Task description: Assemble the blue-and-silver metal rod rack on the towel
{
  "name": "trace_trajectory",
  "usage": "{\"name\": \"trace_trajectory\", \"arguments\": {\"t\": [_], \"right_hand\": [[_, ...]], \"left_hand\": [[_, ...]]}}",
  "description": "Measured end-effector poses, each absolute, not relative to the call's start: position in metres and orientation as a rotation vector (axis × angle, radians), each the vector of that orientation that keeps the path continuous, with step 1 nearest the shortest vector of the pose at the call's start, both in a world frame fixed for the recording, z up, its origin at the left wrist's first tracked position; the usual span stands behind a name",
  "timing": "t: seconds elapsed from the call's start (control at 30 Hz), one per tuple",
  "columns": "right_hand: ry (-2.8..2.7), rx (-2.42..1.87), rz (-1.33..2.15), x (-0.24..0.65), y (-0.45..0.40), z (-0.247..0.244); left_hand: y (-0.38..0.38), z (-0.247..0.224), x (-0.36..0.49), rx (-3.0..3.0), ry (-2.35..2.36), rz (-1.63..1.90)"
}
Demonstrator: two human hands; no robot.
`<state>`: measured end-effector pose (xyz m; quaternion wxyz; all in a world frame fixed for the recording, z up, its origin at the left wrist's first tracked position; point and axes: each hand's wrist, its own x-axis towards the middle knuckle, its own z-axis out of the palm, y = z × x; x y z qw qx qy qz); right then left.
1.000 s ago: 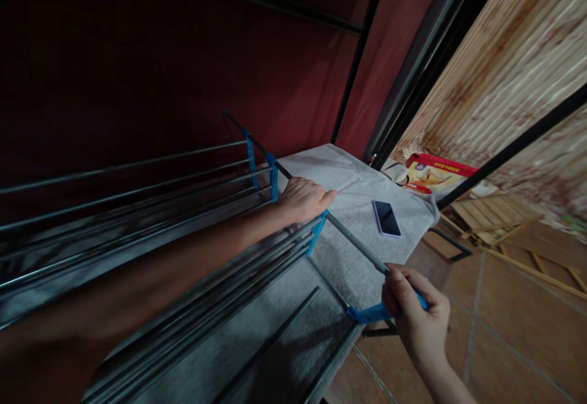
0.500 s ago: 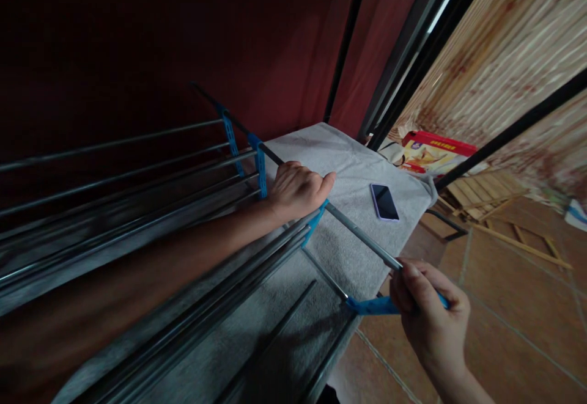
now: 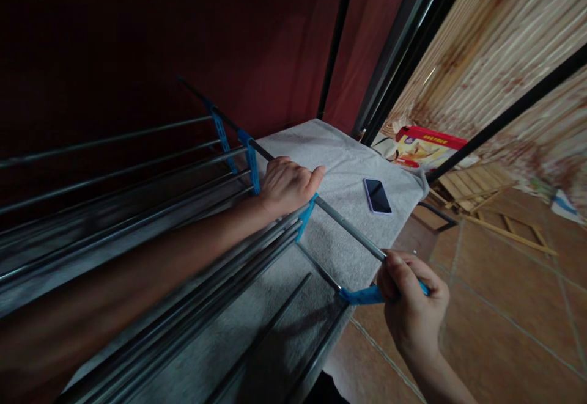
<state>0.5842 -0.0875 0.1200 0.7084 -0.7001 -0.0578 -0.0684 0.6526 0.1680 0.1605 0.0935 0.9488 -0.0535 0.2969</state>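
A metal rack with blue plastic joints (image 3: 253,162) and several long grey bars lies on a grey cloth-covered surface (image 3: 330,147). My left hand (image 3: 290,185) is wrapped round its crosswise metal rod (image 3: 351,228), between two blue joints. At the rod's near right end, my right hand (image 3: 413,294) is closed round the rod and a blue end piece (image 3: 364,296). That blue piece also meets a thinner bar at the cloth's edge. The fingertips of my left hand are hidden beneath the rod.
A phone (image 3: 378,196) lies on the cloth at the right. Dark red panel (image 3: 160,37) stands behind. Black metal posts (image 3: 509,113), a red and yellow box (image 3: 428,147) and wooden slatted pieces (image 3: 477,187) are beyond, over the tiled floor (image 3: 495,294).
The whole view has shifted slightly, so hands, rack and phone appear a little further left. Both hands keep their grip on the rod.
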Motion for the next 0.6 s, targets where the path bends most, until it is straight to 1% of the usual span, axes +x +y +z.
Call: {"name": "trace_trajectory", "arguments": {"t": [0.1,0.27,0.33,0.4,0.5,0.57,0.6], "right_hand": [[-0.137,-1.552,-0.104,0.586,-0.088,0.121],[-0.273,-1.516,0.007,0.585,-0.096,0.130],[-0.264,-1.455,0.011,0.583,-0.101,0.127],[-0.173,-1.404,-0.023,0.581,-0.106,0.114],[-0.031,-1.423,-0.068,0.578,-0.110,0.076],[0.030,-1.488,-0.055,0.575,-0.109,0.046],[0.038,-1.529,-0.035,0.573,-0.109,0.032]], "left_hand": [[0.166,0.169,0.649,2.920,-0.124,0.799],[0.173,0.177,0.647,2.938,-0.342,0.635],[0.177,0.182,0.645,2.898,-0.363,0.653],[0.176,0.193,0.639,2.845,-0.322,0.744],[0.154,0.218,0.613,2.779,-0.361,0.830],[0.127,0.230,0.587,2.780,-0.464,0.745],[0.112,0.231,0.573,2.797,-0.522,0.645]]}}
